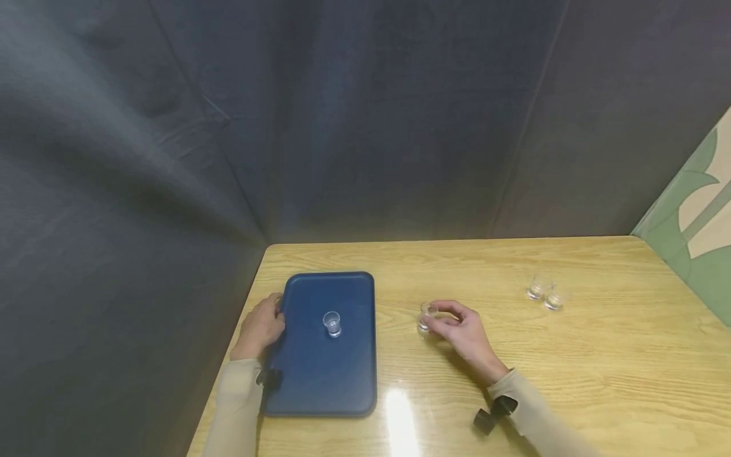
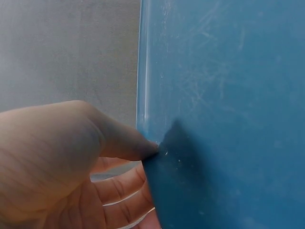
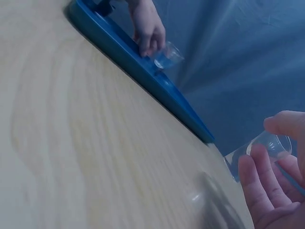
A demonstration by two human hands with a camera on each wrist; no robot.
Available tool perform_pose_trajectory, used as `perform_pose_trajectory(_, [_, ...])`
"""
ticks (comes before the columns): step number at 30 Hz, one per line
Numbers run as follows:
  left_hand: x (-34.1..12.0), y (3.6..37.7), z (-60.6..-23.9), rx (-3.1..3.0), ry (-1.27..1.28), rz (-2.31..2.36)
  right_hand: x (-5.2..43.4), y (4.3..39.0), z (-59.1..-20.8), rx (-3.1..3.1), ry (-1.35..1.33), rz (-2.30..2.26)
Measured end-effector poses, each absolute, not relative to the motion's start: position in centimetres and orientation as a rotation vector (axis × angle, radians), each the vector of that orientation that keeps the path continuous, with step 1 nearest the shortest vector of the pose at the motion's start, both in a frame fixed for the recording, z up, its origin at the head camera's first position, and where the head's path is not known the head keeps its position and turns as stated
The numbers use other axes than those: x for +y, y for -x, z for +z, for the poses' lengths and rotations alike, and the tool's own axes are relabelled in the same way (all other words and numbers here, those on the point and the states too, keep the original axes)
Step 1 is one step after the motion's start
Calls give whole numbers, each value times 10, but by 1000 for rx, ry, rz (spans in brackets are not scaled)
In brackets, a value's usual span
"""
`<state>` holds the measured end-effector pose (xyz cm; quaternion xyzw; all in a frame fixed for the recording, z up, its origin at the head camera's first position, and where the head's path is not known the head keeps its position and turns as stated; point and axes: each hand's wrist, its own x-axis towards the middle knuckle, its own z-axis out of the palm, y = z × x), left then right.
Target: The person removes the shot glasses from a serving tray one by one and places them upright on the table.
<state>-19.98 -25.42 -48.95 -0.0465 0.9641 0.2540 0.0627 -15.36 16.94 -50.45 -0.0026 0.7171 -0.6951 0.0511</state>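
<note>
Item: small clear cup (image 1: 426, 317), upright on the tabletop at 3 o'clock of the blue tray (image 1: 342, 381), just beside it. My right hand (image 1: 465, 333) has its grip pinching the cup near the rim. I judge it light, thin-walled, slick and easily crushed; hold low on the wall, gently.

Item: second clear cup (image 1: 332, 323), upright mid-tray.

Item: two more cups (image 1: 546, 294), well apart at 3 o'clock.

My left hand (image 1: 261, 327) pinches the tray's 9 o'clock edge, thumb on top, fingers beneath.
</note>
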Motion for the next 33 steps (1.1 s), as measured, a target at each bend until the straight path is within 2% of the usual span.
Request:
perform_pose_trajectory(18, [-252, 199, -489, 2930, 134, 758, 225, 166, -509, 2523, -50, -1994])
perform_pose_trajectory(33, [-253, 200, -490, 2925, 145, 756, 264, 177, -507, 2566, -326, -2036])
